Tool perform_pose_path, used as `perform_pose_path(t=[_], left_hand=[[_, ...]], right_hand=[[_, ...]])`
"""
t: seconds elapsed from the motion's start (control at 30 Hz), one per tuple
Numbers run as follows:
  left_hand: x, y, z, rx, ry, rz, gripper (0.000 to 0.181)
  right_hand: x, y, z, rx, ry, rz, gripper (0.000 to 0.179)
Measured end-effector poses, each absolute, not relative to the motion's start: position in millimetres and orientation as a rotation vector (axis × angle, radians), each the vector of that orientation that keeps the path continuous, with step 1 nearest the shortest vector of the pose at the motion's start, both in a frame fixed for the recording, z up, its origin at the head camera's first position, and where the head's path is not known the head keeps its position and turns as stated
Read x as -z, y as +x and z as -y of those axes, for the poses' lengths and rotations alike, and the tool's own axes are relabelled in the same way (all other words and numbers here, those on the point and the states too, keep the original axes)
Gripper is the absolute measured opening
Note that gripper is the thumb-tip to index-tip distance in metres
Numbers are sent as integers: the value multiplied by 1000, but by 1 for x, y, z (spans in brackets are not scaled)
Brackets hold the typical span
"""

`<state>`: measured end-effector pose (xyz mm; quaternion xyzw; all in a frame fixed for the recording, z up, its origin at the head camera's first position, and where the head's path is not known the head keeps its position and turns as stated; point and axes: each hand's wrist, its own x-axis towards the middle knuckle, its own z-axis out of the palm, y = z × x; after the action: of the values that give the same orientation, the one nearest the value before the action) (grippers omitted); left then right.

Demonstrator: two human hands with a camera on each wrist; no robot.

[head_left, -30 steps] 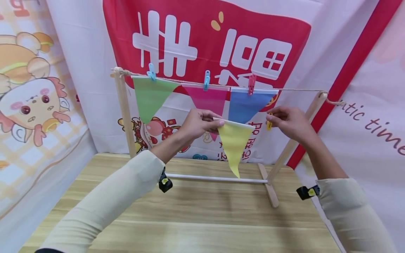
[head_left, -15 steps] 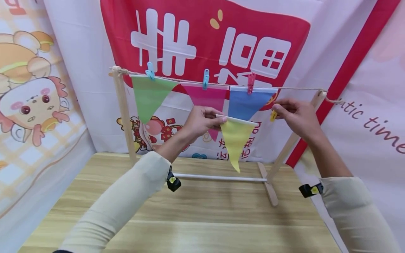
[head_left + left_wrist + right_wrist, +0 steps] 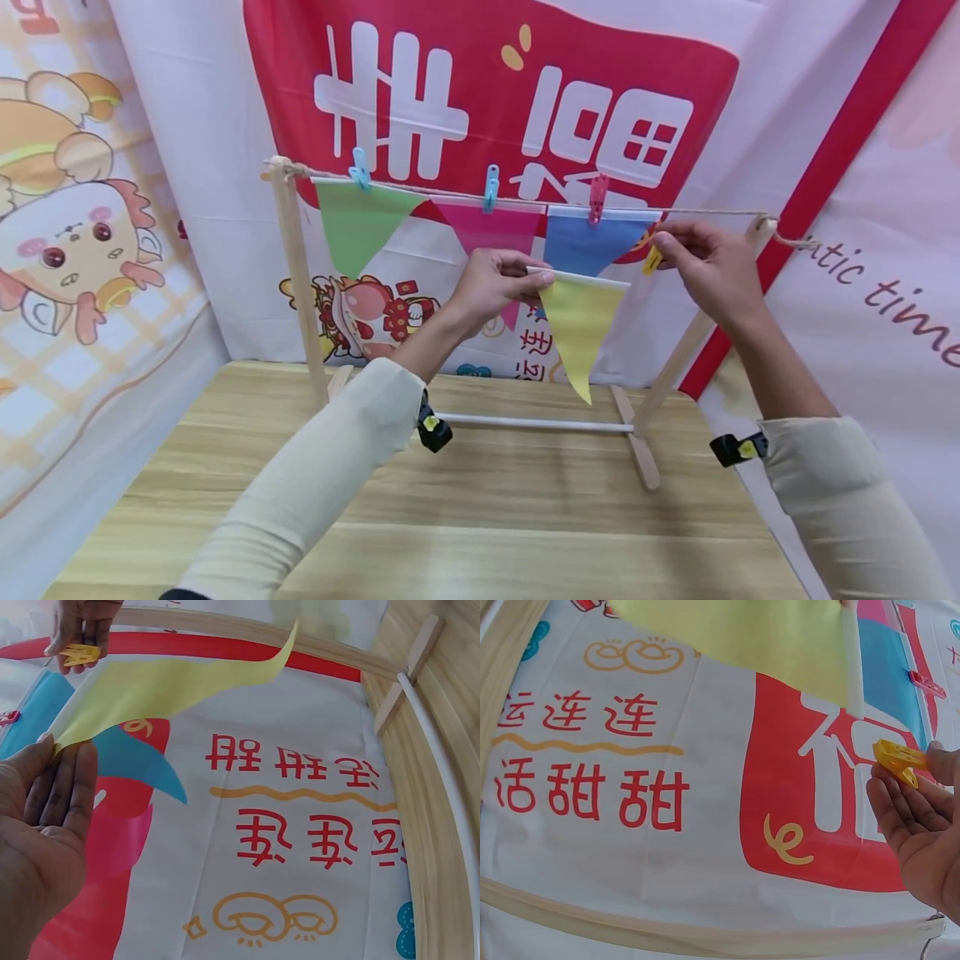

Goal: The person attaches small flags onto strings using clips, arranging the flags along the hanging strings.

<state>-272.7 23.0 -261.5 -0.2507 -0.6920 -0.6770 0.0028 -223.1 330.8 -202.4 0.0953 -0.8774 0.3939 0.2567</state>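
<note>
My left hand pinches the upper left corner of a yellow triangular pennant, whose tip hangs down in front of the stand. In the left wrist view the pennant stretches away from my fingertips. A yellow clothespin sits between the thumb and fingers of my right hand, just below the string and right of the blue pennant. Clipped along that string are a green pennant, a pink pennant and a blue pennant, the last partly hidden behind the yellow one.
Two blue clothespins and a red clothespin grip the string. It is tied between wooden posts, joined low down by a white rod. The stand is on a wood-grain table, before a printed cloth backdrop.
My left hand has carried the yellow pennant rightward and slightly up. The right hand, with the yellow clothespin, has risen toward the string and shifted a little right.
</note>
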Motion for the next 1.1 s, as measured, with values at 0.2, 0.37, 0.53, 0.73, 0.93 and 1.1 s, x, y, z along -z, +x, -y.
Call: perform_pose_path(t=[0.2,0.37,0.53,0.73,0.93,1.1], left_hand=[[261,-271,-29,2157,-758,2157,31],[255,-269,-35,2163,-765,2133,30],[250,-270,-39,2161,-754,2124,28],[248,-271,-42,2166,-747,2135,27],[243,-271,-49,2200,-754,2153,29],[238,-268,-55,2218,-775,2153,31]], right_hand=[[195,-223,-325,-1001,253,2390,53],[190,-223,-324,-974,260,2382,52],[190,-219,-327,-967,279,2371,50],[193,-218,-334,-986,285,2323,49],[186,-216,-337,-1031,287,2252,46],[181,-215,-337,-1053,311,2225,43]])
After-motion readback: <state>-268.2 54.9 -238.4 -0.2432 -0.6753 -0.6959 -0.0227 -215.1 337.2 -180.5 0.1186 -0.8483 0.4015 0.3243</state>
